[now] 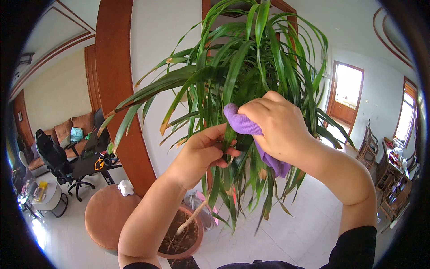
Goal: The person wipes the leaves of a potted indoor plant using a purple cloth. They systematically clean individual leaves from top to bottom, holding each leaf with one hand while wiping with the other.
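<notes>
A tall potted plant with long strap-like green leaves (235, 77) fills the middle of the view; several leaf tips are brown. My left hand (206, 153) holds one of its hanging leaves between thumb and fingers. Just to the right and a little higher, my right hand (278, 126) grips a purple cloth (242, 121), which wraps over the same leaf or lies right against it; the contact is partly hidden by my fingers. The cloth's loose end (273, 164) hangs below my right palm. Lower down, the bare stem (192, 218) rises at a slant from a terracotta-coloured pot (198, 240).
A round brown ottoman (107, 215) with a white plush toy (125, 187) stands left of the pot. Behind it are a black desk (90, 161) and an office chair (50, 151). A wood-trimmed pillar (117, 84) is close behind the leaves. Wooden chairs (368, 151) stand at right.
</notes>
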The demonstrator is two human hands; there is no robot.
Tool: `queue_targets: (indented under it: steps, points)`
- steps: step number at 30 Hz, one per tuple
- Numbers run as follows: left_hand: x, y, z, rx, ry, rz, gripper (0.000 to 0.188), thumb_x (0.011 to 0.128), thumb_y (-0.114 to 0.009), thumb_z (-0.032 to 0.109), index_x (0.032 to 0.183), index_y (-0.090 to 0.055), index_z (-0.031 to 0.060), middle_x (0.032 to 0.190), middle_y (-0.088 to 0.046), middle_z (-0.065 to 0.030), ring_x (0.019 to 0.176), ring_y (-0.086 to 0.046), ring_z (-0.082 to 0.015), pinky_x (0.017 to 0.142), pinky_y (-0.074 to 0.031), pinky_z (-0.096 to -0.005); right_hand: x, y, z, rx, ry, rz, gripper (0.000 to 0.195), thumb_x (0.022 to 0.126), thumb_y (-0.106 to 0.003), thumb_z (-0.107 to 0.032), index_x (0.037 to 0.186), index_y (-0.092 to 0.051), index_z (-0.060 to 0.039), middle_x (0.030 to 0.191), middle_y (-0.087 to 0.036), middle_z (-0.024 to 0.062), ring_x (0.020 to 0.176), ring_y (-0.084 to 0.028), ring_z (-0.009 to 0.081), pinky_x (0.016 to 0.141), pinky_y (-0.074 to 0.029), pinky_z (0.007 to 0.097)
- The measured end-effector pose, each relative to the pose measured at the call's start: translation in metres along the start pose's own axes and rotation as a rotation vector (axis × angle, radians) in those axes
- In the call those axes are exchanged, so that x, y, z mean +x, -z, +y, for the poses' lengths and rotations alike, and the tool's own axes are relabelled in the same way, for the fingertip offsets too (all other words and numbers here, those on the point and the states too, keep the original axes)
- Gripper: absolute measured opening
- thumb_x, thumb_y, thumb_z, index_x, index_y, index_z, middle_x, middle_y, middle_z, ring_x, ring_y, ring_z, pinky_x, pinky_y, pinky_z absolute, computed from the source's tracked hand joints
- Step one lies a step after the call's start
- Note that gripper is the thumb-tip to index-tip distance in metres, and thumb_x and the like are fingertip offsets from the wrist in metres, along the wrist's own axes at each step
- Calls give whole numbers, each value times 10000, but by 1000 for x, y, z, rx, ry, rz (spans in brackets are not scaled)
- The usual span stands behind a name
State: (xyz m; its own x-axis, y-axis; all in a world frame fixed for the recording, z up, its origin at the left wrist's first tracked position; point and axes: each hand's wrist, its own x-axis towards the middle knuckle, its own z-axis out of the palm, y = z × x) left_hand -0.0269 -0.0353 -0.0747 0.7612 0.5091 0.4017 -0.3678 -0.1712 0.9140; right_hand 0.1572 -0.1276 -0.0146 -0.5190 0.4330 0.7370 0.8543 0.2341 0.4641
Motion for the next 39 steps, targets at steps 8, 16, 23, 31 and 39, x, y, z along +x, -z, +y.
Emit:
queue_targets:
  steps: [8, 16, 23, 31, 39]
  points:
    - [-5, -4, -5, -22, 4, 9, 610, 805, -472, -73, 1408, -419, -2, 1276, -564, -121, 1157, -587, -237, 944, -534, -360, -18, 3, -24, 83, 112, 14, 237, 671, -652, -66, 900, -598, -87, 838, -619, 23, 772, -554, 234, 630, -495, 330]
    - [-11, 3, -1, 131, 114, -17, 666, 793, -404, -90, 1452, -354, -9, 1225, -558, -95, 1115, -591, -179, 828, -537, -294, -31, 8, -24, 63, 105, -155, 402, 568, -719, -38, 956, -628, -95, 970, -650, 10, 803, -566, 221, 673, -510, 312]
    - [-17, 22, -5, 421, -146, 214, 586, 822, -529, -74, 1393, -433, 16, 1196, -536, -116, 1051, -591, -187, 720, -521, -261, -42, 23, -6, 172, -97, -276, 383, 645, -739, -55, 1007, -627, -106, 971, -658, 46, 902, -596, 275, 770, -510, 380]
    - [-19, -24, 6, 824, -726, 223, 394, 810, -516, -102, 1183, -606, -13, 1177, -577, -214, 1037, -599, -329, 847, -514, -354, -41, 23, -3, 385, -212, -299, 361, 667, -718, -74, 1021, -647, -61, 999, -651, 110, 971, -618, 346, 825, -497, 436]
    - [47, -38, -20, 818, -611, 371, 403, 896, -594, 106, 1285, -556, 9, 1361, -479, -278, 1211, -478, -456, 1032, -397, -466, -42, 56, 22, 462, -278, -348, 321, 689, -662, -91, 1007, -641, -58, 862, -657, 140, 849, -637, 351, 735, -504, 427]
